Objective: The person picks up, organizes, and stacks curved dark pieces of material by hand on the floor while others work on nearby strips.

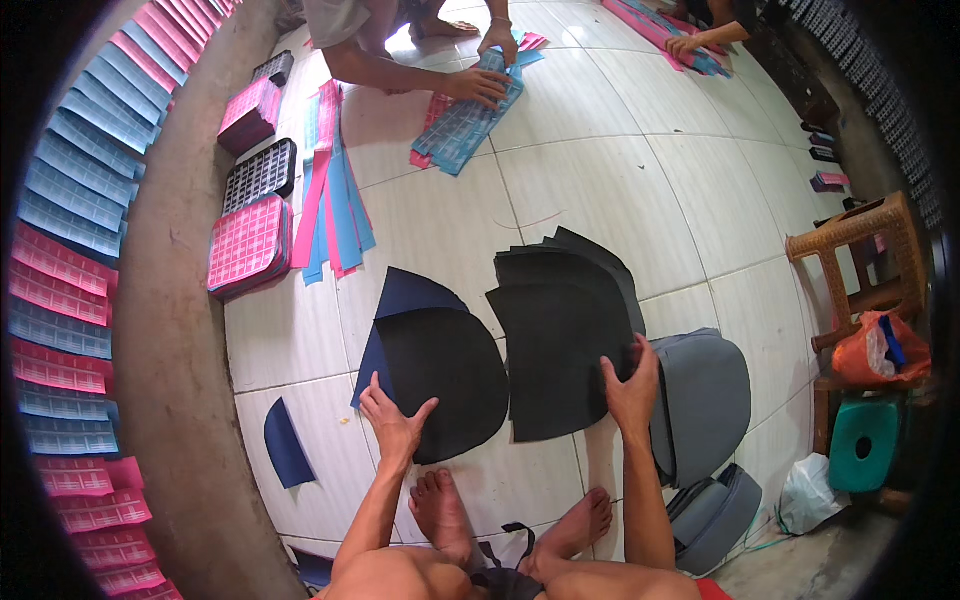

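Note:
A black rounded fabric-like panel point(442, 382) lies on the floor before me, partly over a navy blue panel point(412, 291). My left hand point(394, 424) rests at its lower left edge, thumb on the black and fingers spread over the navy. To the right, several black panels point(559, 360) form a fanned, uneven stack with curved right sides. At that stack's right edge is my right hand point(634, 386), thumb and fingers apart. Whether either hand pinches a sheet is hard to see. Grey rounded panels point(701, 405) are piled beyond my right hand.
A navy offcut point(287, 446) lies at left. Pink stacked panels point(247, 244) and pink and blue strips point(330, 195) line the low ledge point(176, 300). Ahead, a person's hands point(480, 84) press blue patterned strips point(469, 127). A brown plastic stool point(862, 255) stands right.

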A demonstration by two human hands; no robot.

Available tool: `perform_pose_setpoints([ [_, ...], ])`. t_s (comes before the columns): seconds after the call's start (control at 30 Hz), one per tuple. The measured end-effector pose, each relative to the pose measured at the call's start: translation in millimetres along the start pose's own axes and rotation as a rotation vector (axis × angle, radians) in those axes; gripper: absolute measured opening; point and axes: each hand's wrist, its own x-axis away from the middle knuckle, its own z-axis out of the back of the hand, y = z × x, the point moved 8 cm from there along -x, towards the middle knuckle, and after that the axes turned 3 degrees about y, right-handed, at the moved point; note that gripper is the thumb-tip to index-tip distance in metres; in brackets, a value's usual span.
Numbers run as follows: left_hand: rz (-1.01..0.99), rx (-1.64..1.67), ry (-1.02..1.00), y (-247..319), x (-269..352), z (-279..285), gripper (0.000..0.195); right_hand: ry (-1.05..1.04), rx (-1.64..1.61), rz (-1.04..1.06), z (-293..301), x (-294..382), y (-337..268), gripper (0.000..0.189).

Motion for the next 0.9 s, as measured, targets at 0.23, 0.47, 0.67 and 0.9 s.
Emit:
perform_pose_setpoints([
  [0.23, 0.173, 0.588, -0.122, -73, -6, -25, 0.049, -0.116, -0.062, 0.119, -22, 61, -26, 0.062],
  [0.47, 0.216, 0.585, -0.313, -12, -36, 60, 0.017, -0.394, -0.208, 0.141, -56, 106, -63, 0.064],
  [0.67, 0.331, 1.271, -0.635, 39, -29, 78, 0.026, -0.795, -0.899, -0.345, -99, 124, -72, 0.053],
  [0.9, 0.670, 1.532, -0.808, 0, 5, 40, 0.058, -0.717, -0.955, -0.476, -90, 108, -58, 0.023],
])
